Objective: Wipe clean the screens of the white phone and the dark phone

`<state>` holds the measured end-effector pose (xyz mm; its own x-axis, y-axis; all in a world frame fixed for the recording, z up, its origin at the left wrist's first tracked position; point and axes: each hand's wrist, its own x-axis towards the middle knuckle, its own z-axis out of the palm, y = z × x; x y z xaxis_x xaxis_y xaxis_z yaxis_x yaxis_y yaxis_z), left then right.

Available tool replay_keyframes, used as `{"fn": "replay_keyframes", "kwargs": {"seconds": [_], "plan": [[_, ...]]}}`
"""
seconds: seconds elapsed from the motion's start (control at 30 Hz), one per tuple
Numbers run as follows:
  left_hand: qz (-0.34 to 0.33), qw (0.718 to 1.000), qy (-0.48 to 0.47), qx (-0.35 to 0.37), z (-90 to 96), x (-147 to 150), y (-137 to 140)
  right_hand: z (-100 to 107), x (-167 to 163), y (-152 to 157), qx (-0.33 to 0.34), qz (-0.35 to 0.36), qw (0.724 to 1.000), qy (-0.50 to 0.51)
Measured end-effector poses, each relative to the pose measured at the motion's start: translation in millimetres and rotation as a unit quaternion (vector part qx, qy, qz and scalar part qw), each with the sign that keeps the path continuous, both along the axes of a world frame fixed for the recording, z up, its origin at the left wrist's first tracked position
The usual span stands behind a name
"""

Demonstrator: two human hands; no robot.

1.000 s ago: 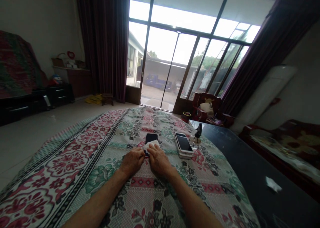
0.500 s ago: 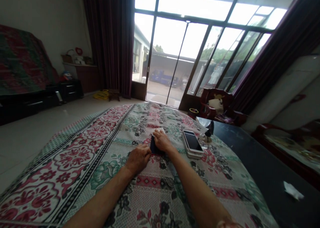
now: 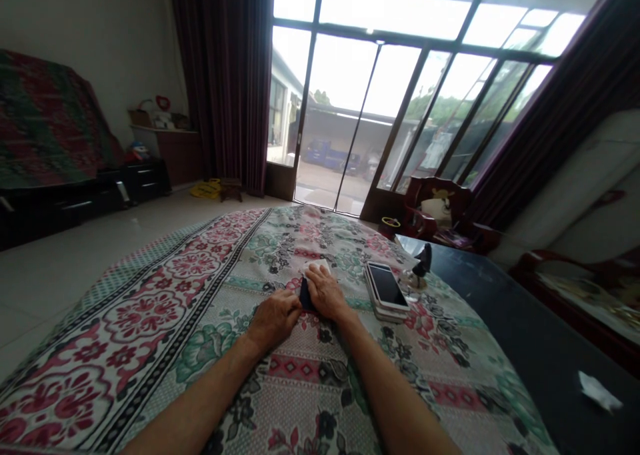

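Note:
A dark, flat object (image 3: 305,298), perhaps a phone, lies on the floral cloth (image 3: 300,368) between my hands. My left hand (image 3: 274,316) is closed, its fingertips pinching the object's left edge. Over the top of it rests my right hand (image 3: 326,292), pressing a white tissue (image 3: 317,266) that pokes out beyond the fingers. Much of the object is hidden under this hand. To the right, a stack of white-framed phones (image 3: 388,288) lies with a dark screen facing up.
A small black item (image 3: 423,262) and a clear object (image 3: 415,282) stand beyond the phones. Further right is a dark tabletop (image 3: 520,322) with a crumpled white tissue (image 3: 599,391) on it. A wooden chair (image 3: 417,208) stands near the glass doors.
My right hand has slid slightly toward me with the tissue and covers more of the dark object. My left hand keeps its place at the edge.

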<state>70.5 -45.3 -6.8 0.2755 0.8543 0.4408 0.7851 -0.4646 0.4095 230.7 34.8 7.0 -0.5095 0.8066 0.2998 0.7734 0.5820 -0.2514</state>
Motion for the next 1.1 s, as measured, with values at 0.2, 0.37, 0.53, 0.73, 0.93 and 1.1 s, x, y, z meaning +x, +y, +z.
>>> {"fn": "replay_keyframes", "kwargs": {"seconds": [0.2,0.37,0.53,0.73,0.93,1.1], "plan": [[-0.006,1.0,0.0,0.011,-1.9,0.1,2.5,5.3,-1.5,-13.1,-0.003,0.003,1.0,0.015],[-0.015,1.0,-0.001,0.014,-2.2,-0.7,3.1,12.7,-6.5,-18.1,0.018,-0.007,1.0,0.004],[-0.017,0.999,-0.03,0.0,-0.4,-1.3,3.2,16.3,-9.3,-23.7,0.038,-0.01,0.999,-0.009],[0.032,0.998,-0.055,0.003,-3.4,-2.4,4.3,16.3,-6.3,-26.9,0.042,0.021,0.999,0.012],[0.059,0.994,-0.089,0.036,-9.9,-3.4,7.6,14.1,0.5,-29.2,0.035,0.07,0.997,0.019],[0.052,0.993,-0.099,0.042,-14.0,-3.6,9.1,16.4,10.6,-36.5,0.028,0.139,0.99,0.019]]}}
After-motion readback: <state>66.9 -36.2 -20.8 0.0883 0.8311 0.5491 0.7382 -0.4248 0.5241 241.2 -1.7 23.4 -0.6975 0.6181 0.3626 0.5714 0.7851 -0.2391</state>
